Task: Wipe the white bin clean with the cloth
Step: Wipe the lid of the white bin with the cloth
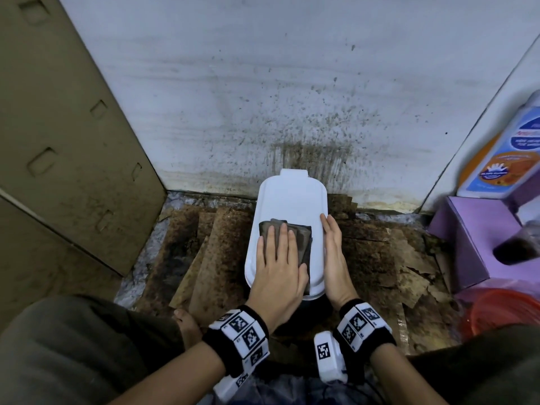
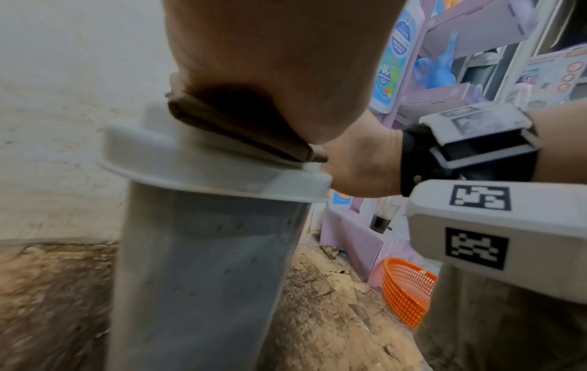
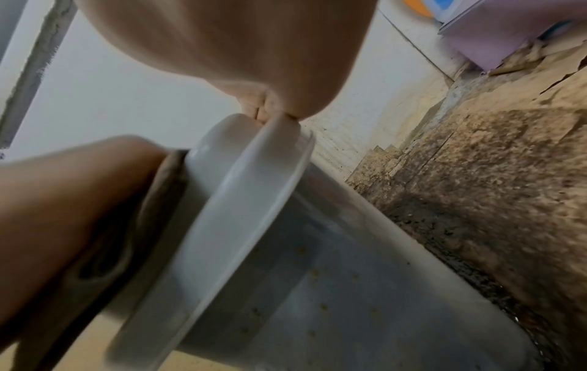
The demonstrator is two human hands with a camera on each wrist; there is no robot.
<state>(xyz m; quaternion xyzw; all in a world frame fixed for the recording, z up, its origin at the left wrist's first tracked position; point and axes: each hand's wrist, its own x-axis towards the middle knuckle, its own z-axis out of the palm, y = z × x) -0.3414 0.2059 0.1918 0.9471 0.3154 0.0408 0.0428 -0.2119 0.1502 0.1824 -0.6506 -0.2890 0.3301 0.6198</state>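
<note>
Under the flat, spread fingers of the left hand: pressing a folded brown cloth onto the lid of the white bin, likely for scrubbing pressure, not gripping it. Just beside, bracing the lid's edge with the straight-fingered right hand, holding nothing, probably steadying the bin against sliding.

Right hand is looming at the top, its edge touching the rim of the white bin's lid. Left hand is pressing the brown cloth flat against the lid top. Grey bin wall is showing brown specks; stained floor lying beyond.
</note>
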